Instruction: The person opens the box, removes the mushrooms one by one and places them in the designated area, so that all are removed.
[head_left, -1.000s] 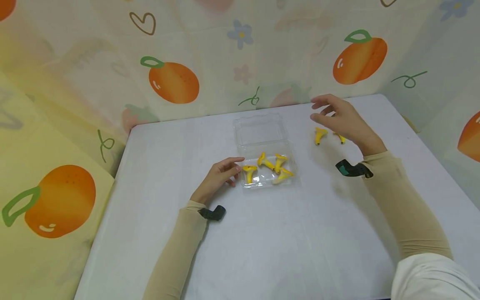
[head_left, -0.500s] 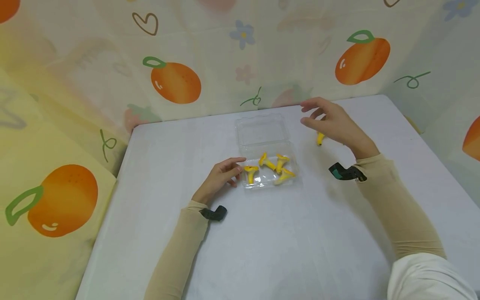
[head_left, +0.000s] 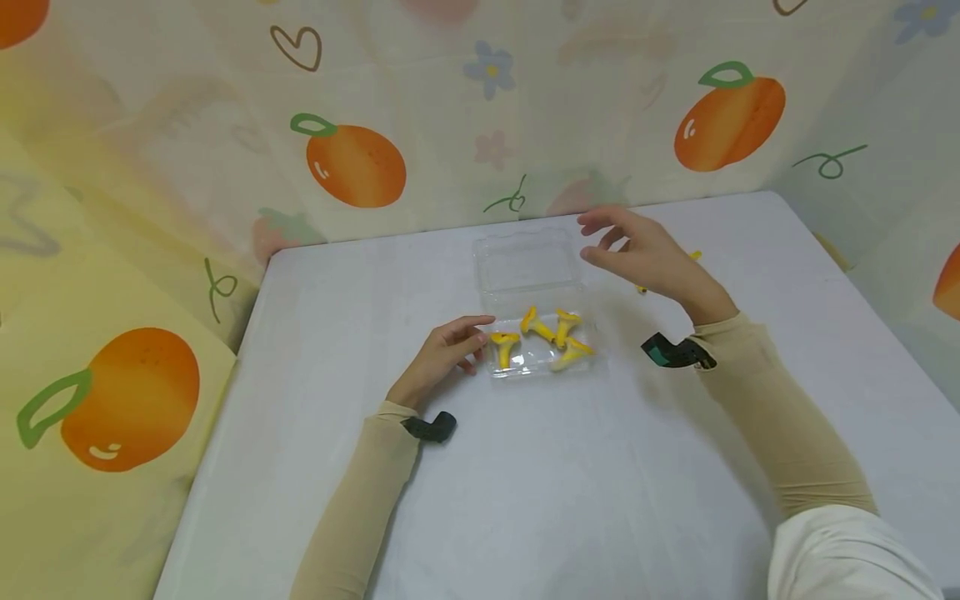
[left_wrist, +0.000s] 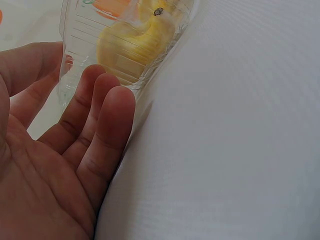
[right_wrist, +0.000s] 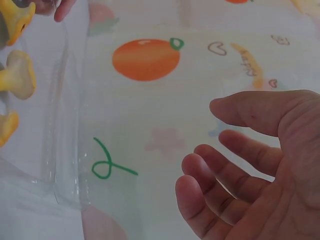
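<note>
Right hand (head_left: pixel 647 257) had shifted toward clear box (head_left: pixel 531 298), empty, loosely spread; left hand (head_left: pixel 442 348), relaxed (steadying, perhaps), lay at box's left edge.

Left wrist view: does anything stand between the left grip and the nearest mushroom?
Yes: the clear box wall stands between the left grip and that mushroom. From above, nothing visible blocks it; the lid is folded back.

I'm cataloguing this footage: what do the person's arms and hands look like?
Left hand and right hand show no gloves or rings. Snug beige sleeves reach the wrists, and white cloth covers the right one higher up. Black bent cameras sit at both wrists; the right one bears a green patch.
</note>
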